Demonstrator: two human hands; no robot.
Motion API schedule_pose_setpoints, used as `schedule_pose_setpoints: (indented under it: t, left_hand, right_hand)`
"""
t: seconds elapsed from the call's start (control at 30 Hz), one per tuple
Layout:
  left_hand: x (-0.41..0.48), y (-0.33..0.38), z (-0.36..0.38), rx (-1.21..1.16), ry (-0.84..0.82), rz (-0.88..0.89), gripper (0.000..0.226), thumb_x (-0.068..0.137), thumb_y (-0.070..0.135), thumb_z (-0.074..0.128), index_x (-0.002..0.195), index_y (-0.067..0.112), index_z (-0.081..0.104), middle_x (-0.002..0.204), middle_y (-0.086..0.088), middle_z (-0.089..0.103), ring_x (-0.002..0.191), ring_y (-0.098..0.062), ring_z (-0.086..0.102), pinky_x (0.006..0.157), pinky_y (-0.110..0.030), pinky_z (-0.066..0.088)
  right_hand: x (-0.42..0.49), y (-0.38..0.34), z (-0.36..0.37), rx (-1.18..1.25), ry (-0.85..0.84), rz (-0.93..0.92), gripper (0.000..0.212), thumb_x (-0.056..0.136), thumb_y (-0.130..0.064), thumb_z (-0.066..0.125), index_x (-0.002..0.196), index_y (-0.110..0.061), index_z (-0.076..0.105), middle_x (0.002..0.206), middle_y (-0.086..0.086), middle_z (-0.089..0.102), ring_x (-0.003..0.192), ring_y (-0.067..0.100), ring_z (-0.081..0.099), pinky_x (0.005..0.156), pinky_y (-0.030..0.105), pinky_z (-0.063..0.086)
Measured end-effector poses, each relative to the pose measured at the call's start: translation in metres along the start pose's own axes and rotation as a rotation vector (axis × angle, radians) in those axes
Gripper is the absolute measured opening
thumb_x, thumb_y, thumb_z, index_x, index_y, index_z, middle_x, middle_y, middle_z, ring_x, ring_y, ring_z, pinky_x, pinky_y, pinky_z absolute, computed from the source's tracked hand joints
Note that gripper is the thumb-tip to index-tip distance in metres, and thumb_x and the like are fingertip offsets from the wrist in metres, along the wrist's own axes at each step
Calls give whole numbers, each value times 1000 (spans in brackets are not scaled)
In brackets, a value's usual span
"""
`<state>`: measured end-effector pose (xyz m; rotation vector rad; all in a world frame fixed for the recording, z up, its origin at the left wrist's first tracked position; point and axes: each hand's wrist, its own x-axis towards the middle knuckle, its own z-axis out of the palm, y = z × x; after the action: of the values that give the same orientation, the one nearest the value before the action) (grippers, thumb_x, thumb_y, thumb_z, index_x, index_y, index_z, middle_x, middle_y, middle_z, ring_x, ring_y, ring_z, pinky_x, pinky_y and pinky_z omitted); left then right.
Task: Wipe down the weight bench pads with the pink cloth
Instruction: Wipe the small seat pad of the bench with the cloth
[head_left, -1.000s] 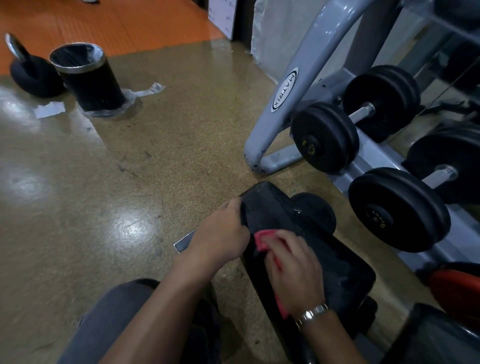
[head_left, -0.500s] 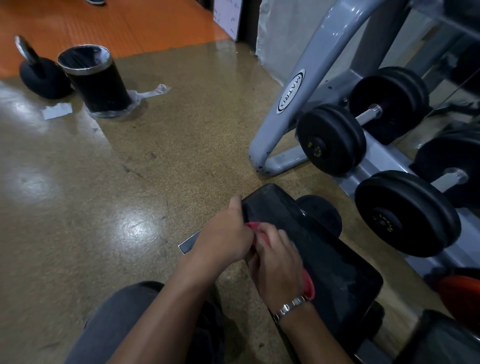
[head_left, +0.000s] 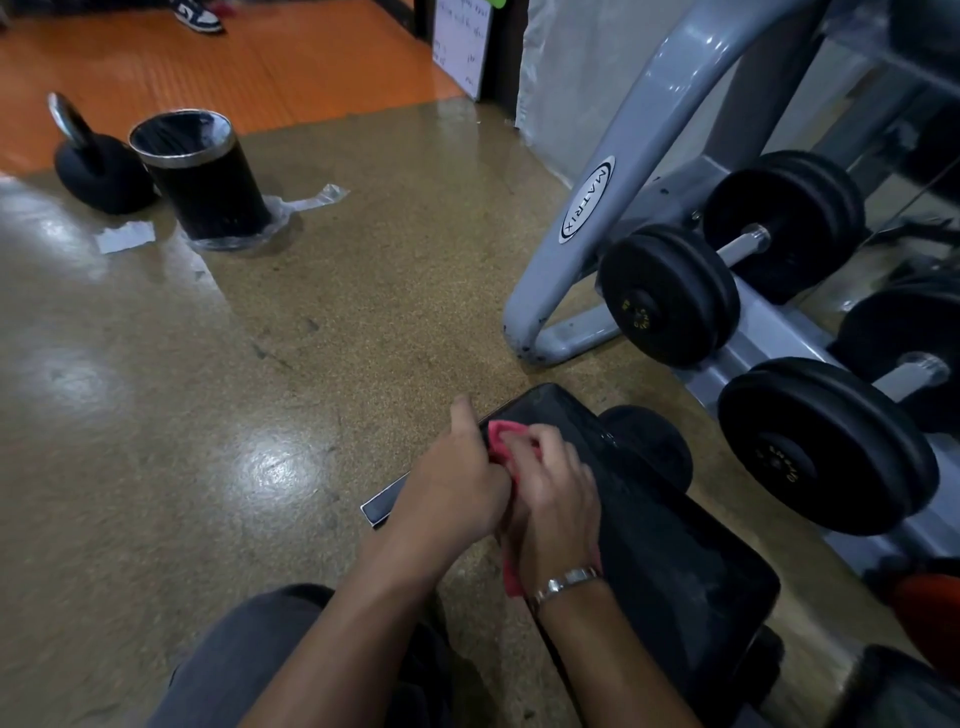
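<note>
**A:** Two hands on the job, then. What is each grip doing?

**B:** The right grip (head_left: 556, 499) is clenched over the pink cloth (head_left: 500, 434), holding it down on the padded surface (head_left: 675, 561) of the weight bench. A silver wristwatch (head_left: 566, 579) sits on that wrist.

**A:** And the other?

**B:** The left grip (head_left: 457, 483) is curled against the left edge of the pad, thumb raised, knuckles touching the right hand. Its fingers are hidden, so I cannot tell whether they hold the cloth or the pad's edge.

**A:** Where exactly is the cloth?

**B:** Near the far left corner of the pad. One bunch pokes out ahead of the right fingers, and a tail hangs over the pad's edge just beside the watch.

**A:** What lies beyond the pad?

**B:** A black roller pad (head_left: 649, 447) at its far end. To the right stands a grey rack (head_left: 587, 202) marked MATRIX, carrying black dumbbells (head_left: 670, 293).

**A:** Anything on the floor?

**B:** Well apart, at upper left, a black bin (head_left: 202, 182) stands on the speckled floor (head_left: 363, 291) with a kettlebell (head_left: 98, 171) just beside it. A grey trouser leg (head_left: 249, 660) shows at the bottom.
</note>
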<state>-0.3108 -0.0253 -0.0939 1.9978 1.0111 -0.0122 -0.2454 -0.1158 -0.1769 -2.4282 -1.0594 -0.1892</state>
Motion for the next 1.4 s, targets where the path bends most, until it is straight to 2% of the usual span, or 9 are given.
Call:
schedule_pose_setpoints:
  t: [0.13,0.3,0.5,0.67,0.77,0.87,1.03,1.23,1.4]
  left_hand:
    - [-3,1,0,6,2,0,74,91,11,42,157,16,10,124,-20,64,108,-38,62,92,-47,50]
    - [-2,3,1,10,-1,-1,75,91,11,43,158,16,9,122,-21,65,107,-38,63,88,-44,50]
    - [-2,2,1,78,-2,17,74,89,14,46,156,19,14,136,-19,57,119,-38,58,95,-45,47]
    - [0,0,4,112,-29,28,78,84,9,45,156,15,15,140,-19,52,123,-38,54,99,-48,45]
    - [-2,0,5,119,-34,25,77,86,10,46,156,16,16,148,-17,46,130,-36,50,103,-46,43]
    - [-1,4,7,143,-34,31,76,86,10,46,156,16,17,147,-18,44,131,-37,49,105,-46,42]
    - [-3,4,7,171,-39,27,79,83,7,44,157,16,16,150,-18,42,133,-37,47,107,-45,41]
    - [-2,5,8,196,-34,46,76,85,8,45,155,16,18,149,-17,43,132,-37,48,107,-46,41]
    - [-1,5,8,208,-31,44,79,83,7,46,156,15,17,150,-16,42,134,-36,46,108,-43,40]
  right_hand:
    - [3,-7,0,-66,-55,-203,23,88,-36,50,105,-27,64,98,-6,59,79,17,58,68,34,48]
    - [29,-4,9,-114,-14,62,23,78,-30,79,99,-29,69,94,-5,60,77,17,61,65,34,48]
    - [-14,7,-12,-14,-83,-221,39,73,-22,62,110,-32,52,109,-14,57,81,14,53,68,32,50]
    - [-11,30,-9,1,35,131,38,80,-15,78,114,-29,68,113,-9,62,88,14,59,73,29,45]
    - [-25,23,-9,-38,-15,-9,48,80,-16,71,124,-31,62,122,-9,61,88,14,57,71,30,50]
    - [-27,40,-20,-35,-102,-186,40,85,-22,59,123,-33,58,123,-12,61,89,14,55,72,33,50]
    - [1,40,-19,38,36,205,31,89,-17,68,117,-29,70,112,-10,64,89,12,58,70,28,46]
    - [3,41,-18,-3,-59,-120,31,92,-23,55,120,-30,65,118,-12,62,90,15,55,74,33,48]
    - [43,51,-12,15,26,272,27,93,-19,61,117,-24,72,108,-6,65,93,19,57,73,33,42]
